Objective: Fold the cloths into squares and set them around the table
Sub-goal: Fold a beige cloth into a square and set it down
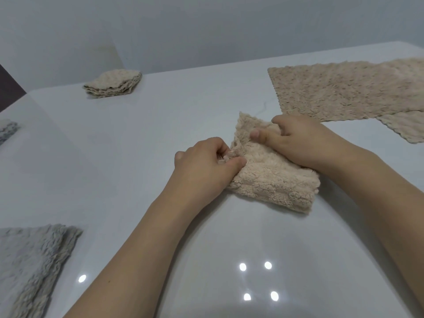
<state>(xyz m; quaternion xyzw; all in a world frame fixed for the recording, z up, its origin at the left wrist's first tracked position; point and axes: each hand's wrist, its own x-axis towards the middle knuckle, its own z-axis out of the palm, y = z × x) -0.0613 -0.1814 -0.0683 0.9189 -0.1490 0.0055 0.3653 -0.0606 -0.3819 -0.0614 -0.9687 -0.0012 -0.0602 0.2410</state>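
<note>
We fold the beige cloth (273, 177) on the desk (142, 138); our left hand (204, 164) pinches its edge; our right hand (296, 138) grips it; next we match the corners.

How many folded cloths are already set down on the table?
3 in view: a beige one at the far left, a grey one cut off by the left edge, a grey one near left. More may lie out of view.

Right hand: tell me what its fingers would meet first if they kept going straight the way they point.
The right hand points left; beyond the fluffy beige cloth it grips, the left hand likely comes first.
</note>
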